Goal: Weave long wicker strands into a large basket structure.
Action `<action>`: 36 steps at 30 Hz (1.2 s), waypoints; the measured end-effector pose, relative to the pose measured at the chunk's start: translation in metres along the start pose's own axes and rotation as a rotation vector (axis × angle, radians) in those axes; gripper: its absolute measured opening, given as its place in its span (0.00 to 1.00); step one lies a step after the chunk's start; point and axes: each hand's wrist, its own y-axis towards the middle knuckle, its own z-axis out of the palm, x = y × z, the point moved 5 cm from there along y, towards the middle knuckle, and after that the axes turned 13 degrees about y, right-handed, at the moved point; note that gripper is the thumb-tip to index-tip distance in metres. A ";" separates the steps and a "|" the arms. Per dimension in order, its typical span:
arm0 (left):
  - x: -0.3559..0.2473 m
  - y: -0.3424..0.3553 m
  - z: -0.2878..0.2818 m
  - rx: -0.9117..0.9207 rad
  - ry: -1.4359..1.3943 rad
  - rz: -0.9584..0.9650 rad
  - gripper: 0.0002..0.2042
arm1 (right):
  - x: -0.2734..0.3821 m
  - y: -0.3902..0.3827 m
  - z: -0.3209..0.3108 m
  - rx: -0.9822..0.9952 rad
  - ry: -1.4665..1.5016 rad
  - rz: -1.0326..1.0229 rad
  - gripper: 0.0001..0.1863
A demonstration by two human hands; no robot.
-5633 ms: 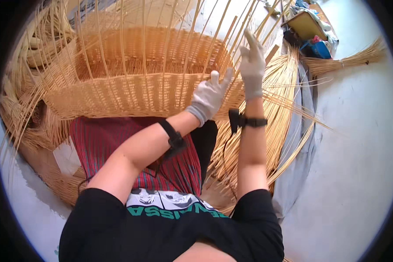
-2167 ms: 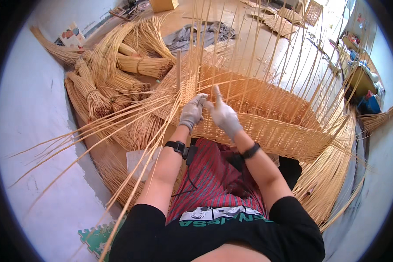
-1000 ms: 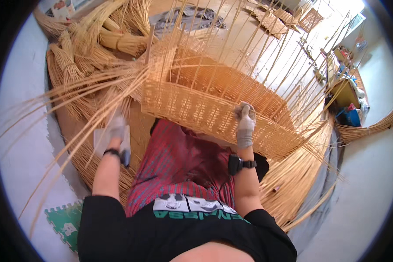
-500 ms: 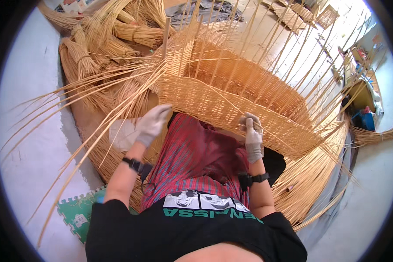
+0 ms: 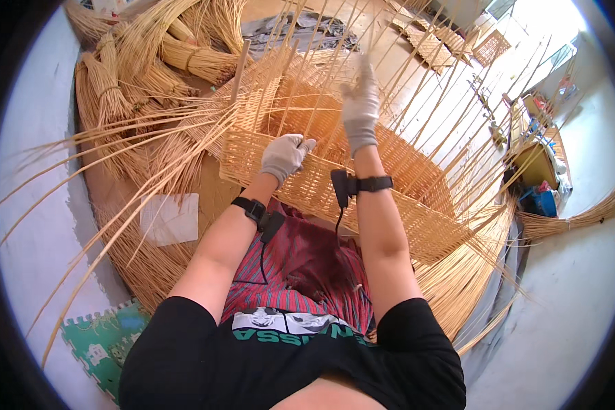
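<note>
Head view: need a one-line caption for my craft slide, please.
Gloved left hand rests on a half-woven wicker basket's rim while the right hand reaches among its upright stakes.

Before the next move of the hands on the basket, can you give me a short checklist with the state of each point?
1. Left hand on the woven basket wall: ok, its gloved fingers rest on the near rim.
2. Right hand on the stakes: ok, it is raised among the upright ones; which stake it grips, cannot tell.
3. Gloves on both hands: ok.
4. Basket steady: ok, it leans against the red cloth on the lap.
5. Loose strands to the left within reach: ok, they fan out close to the left hand.
6. Wrist cable free of the weave: ok, it hangs over the lap.
</note>
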 end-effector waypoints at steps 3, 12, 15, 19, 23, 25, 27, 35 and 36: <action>0.001 0.001 -0.002 -0.010 0.012 -0.023 0.18 | -0.034 -0.075 -0.039 -0.325 0.952 0.405 0.36; -0.051 -0.052 0.065 -0.096 0.618 0.494 0.39 | -0.074 -0.105 -0.046 0.058 0.417 0.289 0.29; -0.046 -0.047 0.073 -0.226 0.790 0.508 0.35 | -0.087 -0.086 -0.052 0.081 0.353 0.411 0.30; -0.040 -0.040 0.074 -0.332 0.785 0.555 0.32 | -0.069 -0.156 -0.116 -0.197 0.842 0.328 0.32; -0.040 -0.045 0.078 -0.205 0.659 0.432 0.36 | -0.046 -0.161 -0.109 0.176 0.648 0.366 0.36; -0.039 -0.048 0.079 -0.097 0.622 0.322 0.42 | -0.035 -0.105 -0.087 0.207 0.431 0.063 0.36; -0.044 -0.052 0.076 -0.140 0.685 0.355 0.41 | -0.038 -0.050 -0.059 0.200 0.067 0.003 0.36; -0.054 -0.051 0.069 -0.297 0.842 0.421 0.30 | -0.058 -0.190 -0.126 -0.058 0.602 0.694 0.18; -0.061 -0.053 0.068 -0.381 0.817 0.452 0.30 | -0.047 -0.226 -0.143 -0.017 0.483 0.637 0.13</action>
